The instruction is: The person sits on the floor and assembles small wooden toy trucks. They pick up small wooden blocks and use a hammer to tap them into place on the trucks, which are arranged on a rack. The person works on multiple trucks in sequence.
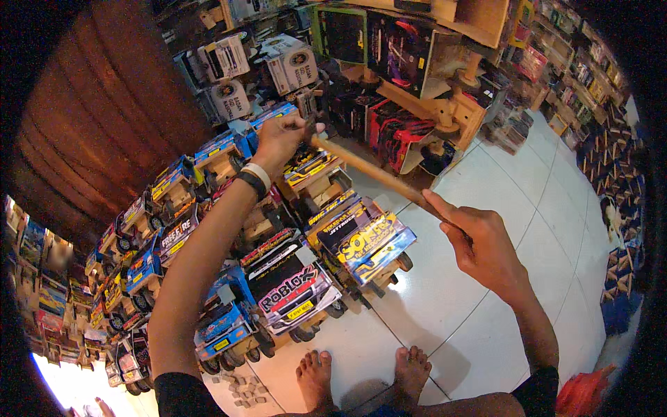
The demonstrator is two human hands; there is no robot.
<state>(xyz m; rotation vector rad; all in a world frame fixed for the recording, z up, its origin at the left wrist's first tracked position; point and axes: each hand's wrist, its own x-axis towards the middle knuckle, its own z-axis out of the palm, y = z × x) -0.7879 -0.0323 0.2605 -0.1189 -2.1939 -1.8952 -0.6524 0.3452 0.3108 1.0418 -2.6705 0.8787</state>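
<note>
A hammer (375, 172) with a long wooden handle and a small dark head is held slantwise over the floor between my hands. My left hand (280, 142), with bands on its wrist, is closed around the head end. My right hand (481, 243) grips the other end of the handle, fingers wrapped round it. Below the left hand and forearm stand rows of wooden toy trucks. The nearest are a yellow-and-blue truck (368, 240), a black-and-white truck (292, 285) and a blue truck (226, 320). My left forearm hides part of the rows.
White floor tiles (507, 194) lie to the right, with my bare feet (316, 379) at the bottom. White printed boxes (288, 64) and a wooden shelf (458, 118) with dark and red panels stand at the back. Small grey blocks (244, 390) lie near the left foot.
</note>
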